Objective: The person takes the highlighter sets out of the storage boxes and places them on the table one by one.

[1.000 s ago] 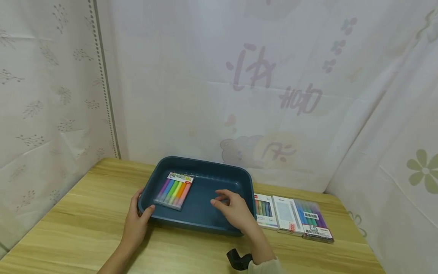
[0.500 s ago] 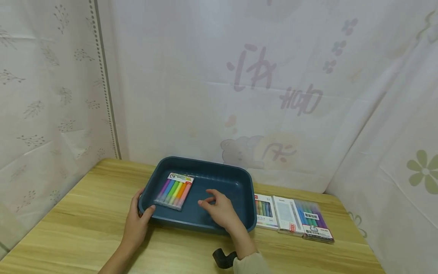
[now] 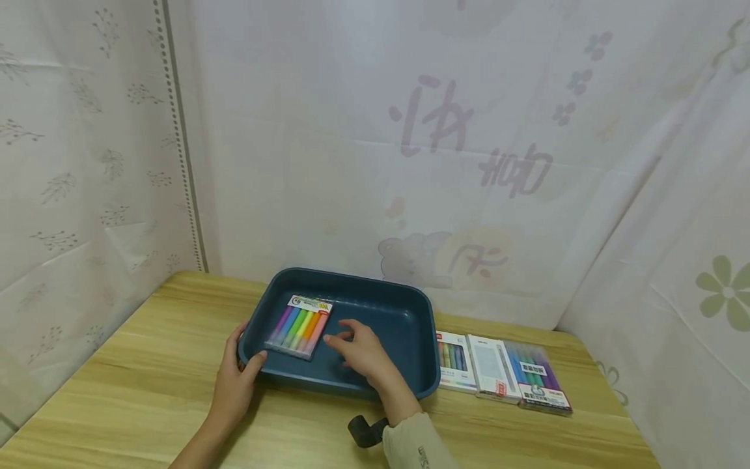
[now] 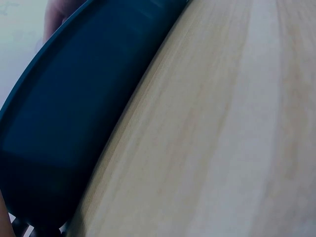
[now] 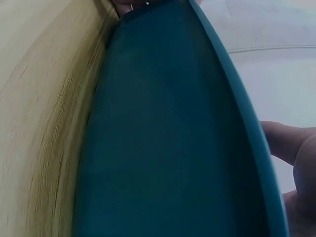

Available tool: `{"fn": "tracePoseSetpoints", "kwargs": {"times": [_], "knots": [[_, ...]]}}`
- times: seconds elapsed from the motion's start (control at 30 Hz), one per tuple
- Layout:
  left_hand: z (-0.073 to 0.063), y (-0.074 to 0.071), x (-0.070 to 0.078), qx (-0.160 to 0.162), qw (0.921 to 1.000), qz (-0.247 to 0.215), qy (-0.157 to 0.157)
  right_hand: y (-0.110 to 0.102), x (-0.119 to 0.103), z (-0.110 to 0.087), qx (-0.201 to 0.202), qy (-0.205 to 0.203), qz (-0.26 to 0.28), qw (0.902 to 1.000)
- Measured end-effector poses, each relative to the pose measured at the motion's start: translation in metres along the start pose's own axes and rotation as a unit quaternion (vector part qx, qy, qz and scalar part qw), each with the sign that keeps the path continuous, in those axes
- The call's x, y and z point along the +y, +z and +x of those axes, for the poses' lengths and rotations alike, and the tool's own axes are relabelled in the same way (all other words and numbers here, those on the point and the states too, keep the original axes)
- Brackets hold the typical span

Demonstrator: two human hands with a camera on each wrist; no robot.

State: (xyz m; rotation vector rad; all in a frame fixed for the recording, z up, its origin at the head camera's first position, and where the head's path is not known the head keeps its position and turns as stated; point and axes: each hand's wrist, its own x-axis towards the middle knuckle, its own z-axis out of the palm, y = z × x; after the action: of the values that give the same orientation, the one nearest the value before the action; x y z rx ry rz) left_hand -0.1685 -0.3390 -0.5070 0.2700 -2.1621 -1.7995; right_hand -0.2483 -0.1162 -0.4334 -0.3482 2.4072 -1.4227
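A dark blue tray [image 3: 404, 332] stands on the table; its outer wall [image 4: 74, 113] fills much of the left wrist view. My left hand [image 3: 233, 381] grips its front left corner, thumb over the rim and fingers around the outside. Inside the tray, at the left, lies a clear pack of several coloured highlighters [image 3: 299, 329]. My right hand [image 3: 360, 352] hovers over the tray floor just right of this pack, fingers loosely bent and holding nothing. In the right wrist view the right hand [image 5: 301, 173] shows partly, behind the tray's rim.
Right of the tray, three packs lie in a row on the wooden table [image 3: 140, 371]: a white box of coloured pens [image 3: 454, 361], a white pack [image 3: 494, 368] and a clear pack of markers [image 3: 534, 378]. Patterned white curtains [image 3: 328, 163] enclose the table.
My right hand has moved left across the tray, from its right part to beside the highlighter pack. The left hand, tray and packs have stayed put.
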Motion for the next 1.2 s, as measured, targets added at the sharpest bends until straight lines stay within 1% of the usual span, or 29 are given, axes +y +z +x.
{"fn": "tracePoseSetpoints", "kwargs": {"times": [0.17,0.4,0.6,0.7,0.93,1.1,1.2], "knots": [[0.000,0.000,0.001,-0.002,1.0000,0.002,-0.004,0.011,-0.002,0.010,0.018,0.017,0.018,0.9995],[0.000,-0.001,0.001,-0.005,0.9999,0.005,-0.008,0.025,-0.008,0.020,0.041,0.044,0.014,0.9981],[0.000,0.000,0.000,0.000,1.0000,0.004,0.002,0.033,-0.014,0.025,0.061,0.058,0.028,0.9961],[0.000,0.000,-0.001,0.002,0.9999,0.009,0.007,0.036,-0.014,0.027,0.063,0.062,0.016,0.9960],[0.000,0.000,-0.001,-0.001,0.9999,0.008,0.014,0.044,-0.015,0.031,0.059,0.046,-0.033,0.9967],[-0.001,0.000,0.000,0.001,0.9998,0.012,0.014,0.050,-0.015,0.033,0.040,0.026,-0.066,0.9967],[-0.001,0.000,0.000,0.000,0.9998,0.013,0.013,0.051,-0.015,0.033,0.033,0.023,-0.068,0.9969]]}}
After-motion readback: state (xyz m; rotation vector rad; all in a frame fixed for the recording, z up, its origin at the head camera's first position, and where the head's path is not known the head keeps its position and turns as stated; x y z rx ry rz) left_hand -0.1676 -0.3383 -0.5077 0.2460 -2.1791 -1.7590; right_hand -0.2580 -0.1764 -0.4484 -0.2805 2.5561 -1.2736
